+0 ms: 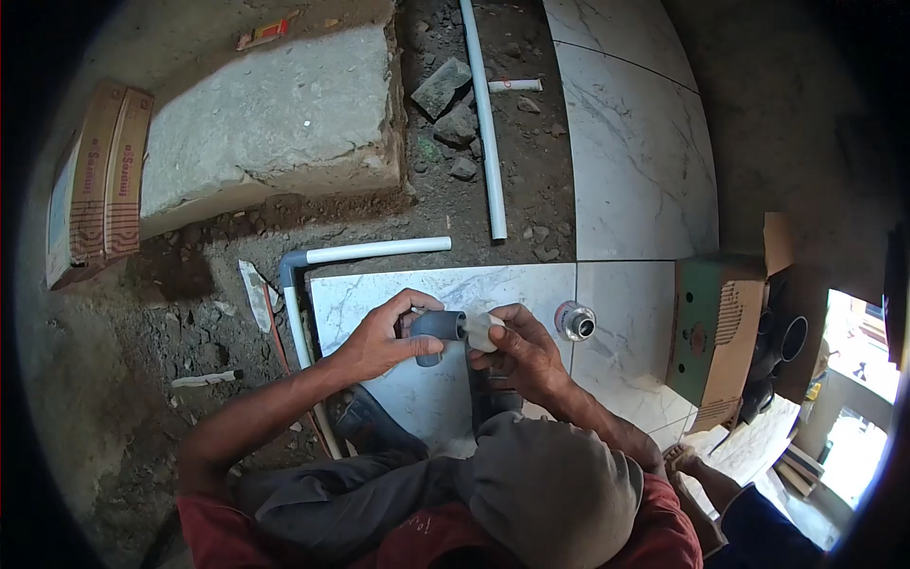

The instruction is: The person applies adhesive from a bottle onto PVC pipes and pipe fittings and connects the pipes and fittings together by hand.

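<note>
The person wears a grey cap (559, 493). A red shirt (227, 536) shows at both its sides, grey trousers (351, 503) at its left.

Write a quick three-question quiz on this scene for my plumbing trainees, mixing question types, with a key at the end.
1. Multiple choice: what holds the gray pipe elbow?
A) neither hand
B) the left hand alone
C) both hands

2. True or false: in the picture, the silver-topped can is on the tile floor, between the right hand and the green-and-brown cardboard box.

3. Fill in the blank: the long white pipe runs past chunks of rubble over bare ____.

Key:
1. B
2. True
3. Soil
</note>
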Demonstrator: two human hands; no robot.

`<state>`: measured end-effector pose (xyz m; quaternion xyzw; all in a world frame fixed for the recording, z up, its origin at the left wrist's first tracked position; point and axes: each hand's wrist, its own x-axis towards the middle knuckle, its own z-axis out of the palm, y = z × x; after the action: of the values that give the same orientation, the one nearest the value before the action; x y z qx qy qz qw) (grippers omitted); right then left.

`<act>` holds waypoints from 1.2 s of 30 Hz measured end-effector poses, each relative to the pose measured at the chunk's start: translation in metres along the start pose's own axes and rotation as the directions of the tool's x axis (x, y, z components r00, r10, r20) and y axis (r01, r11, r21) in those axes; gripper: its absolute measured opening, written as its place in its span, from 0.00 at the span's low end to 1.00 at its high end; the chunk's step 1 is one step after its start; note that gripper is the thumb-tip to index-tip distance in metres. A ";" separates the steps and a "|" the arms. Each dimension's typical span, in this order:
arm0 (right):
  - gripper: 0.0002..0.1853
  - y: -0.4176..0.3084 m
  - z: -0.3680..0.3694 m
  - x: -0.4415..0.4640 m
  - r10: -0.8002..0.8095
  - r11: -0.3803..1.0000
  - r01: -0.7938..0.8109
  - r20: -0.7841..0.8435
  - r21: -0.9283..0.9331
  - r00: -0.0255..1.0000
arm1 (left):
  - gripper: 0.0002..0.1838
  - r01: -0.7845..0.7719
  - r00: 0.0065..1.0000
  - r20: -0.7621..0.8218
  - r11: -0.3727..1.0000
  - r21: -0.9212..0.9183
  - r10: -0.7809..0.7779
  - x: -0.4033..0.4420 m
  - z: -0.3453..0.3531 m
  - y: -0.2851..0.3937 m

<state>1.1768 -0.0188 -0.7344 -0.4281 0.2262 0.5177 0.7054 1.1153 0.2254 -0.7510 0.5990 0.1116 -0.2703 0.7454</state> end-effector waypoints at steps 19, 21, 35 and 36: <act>0.25 -0.029 0.010 0.013 -0.445 -0.331 0.749 0.795 -0.574 0.412 | 0.26 0.095 0.995 0.074 0.869 -0.485 -0.067 -0.006 -0.014 -0.009; 0.23 -0.025 0.012 0.013 -0.477 0.016 0.731 0.637 -0.682 0.605 | 0.25 0.150 0.987 0.028 0.849 -0.507 -0.158 -0.007 -0.013 -0.002; 0.25 -0.013 0.008 0.015 -0.511 -0.315 0.688 0.728 -0.653 0.457 | 0.21 0.008 1.000 -0.028 0.999 -0.033 -0.009 -0.010 -0.015 -0.002; 0.27 -0.014 0.010 0.013 -0.521 -0.197 0.713 0.688 -0.673 0.505 | 0.21 -0.012 1.000 -0.016 1.000 -0.022 0.011 -0.011 -0.015 -0.002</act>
<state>1.1934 -0.0049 -0.7344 -0.7603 -0.4341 0.1487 0.4598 1.1076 0.2426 -0.7517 0.5935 0.1173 -0.2598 0.7527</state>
